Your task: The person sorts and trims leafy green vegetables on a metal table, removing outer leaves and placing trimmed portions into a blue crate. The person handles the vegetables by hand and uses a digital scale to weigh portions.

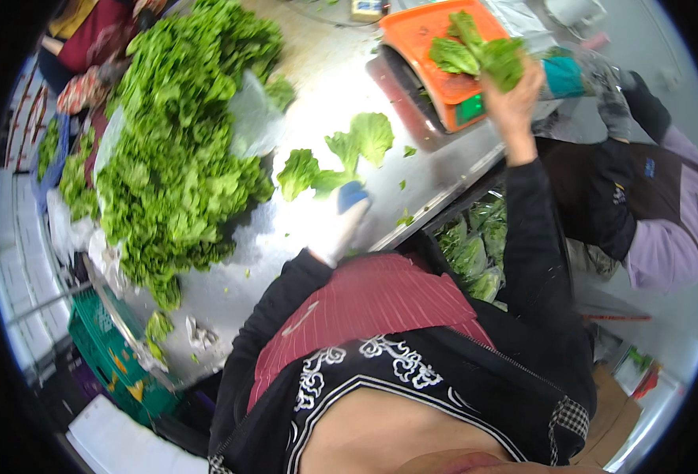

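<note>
My right hand [515,106], bare, grips a small bunch of green lettuce [503,62] at the front edge of the orange weighing pan [396,25]. Further lettuce leaves [452,56] lie in the pan, and a green display glows on the scale below it. My left hand [346,216] wears a white glove with blue fingertips. It is over the steel table [230,308] at the near side of several loose lettuce leaves [372,139]; glare and blur hide whether its fingers hold one.
A big heap of leafy lettuce [177,142] covers the table's left, with clear plastic [257,118] beside it. A crate of bagged greens [473,255] stands below the right edge. One co-worker [627,195] is at right, another [91,53] at upper left. A green crate [100,332] sits lower left.
</note>
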The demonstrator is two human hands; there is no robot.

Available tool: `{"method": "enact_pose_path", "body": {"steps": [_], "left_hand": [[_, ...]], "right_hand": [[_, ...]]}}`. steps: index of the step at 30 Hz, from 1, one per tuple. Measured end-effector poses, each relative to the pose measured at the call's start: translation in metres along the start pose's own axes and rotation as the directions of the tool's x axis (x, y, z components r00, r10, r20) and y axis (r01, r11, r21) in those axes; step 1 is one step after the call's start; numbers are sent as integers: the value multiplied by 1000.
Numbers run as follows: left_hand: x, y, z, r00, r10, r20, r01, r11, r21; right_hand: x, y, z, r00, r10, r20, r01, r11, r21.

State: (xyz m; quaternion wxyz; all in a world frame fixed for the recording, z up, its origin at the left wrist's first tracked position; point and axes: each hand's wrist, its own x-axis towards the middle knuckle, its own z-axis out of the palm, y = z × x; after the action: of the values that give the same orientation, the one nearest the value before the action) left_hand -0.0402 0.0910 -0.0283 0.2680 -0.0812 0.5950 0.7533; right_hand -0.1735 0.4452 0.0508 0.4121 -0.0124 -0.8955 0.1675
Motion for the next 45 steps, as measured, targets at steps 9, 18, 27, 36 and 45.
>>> {"method": "enact_pose_path", "body": {"steps": [9,18,27,36,45], "left_hand": [[-11,16,-8,994,92,-54,-74,959,273],[22,-12,-78,636,707,-310,-71,453,889],[-33,32,-64,882,471,-21,-247,499,831],[-61,218,-168,433,886,-164,245,59,968],[-40,225,-204,420,908,-10,188,-76,979]], "right_hand": [[71,115,80,745,279,606,-463,870,168],[-8,-67,44,892,-111,439,-54,937,345],[-172,-151,97,668,-154,728,-175,918,355],[-174,-204,33,583,-428,690,-142,783,605],[-175,-202,6,390,-433,813,-293,779,555]]}}
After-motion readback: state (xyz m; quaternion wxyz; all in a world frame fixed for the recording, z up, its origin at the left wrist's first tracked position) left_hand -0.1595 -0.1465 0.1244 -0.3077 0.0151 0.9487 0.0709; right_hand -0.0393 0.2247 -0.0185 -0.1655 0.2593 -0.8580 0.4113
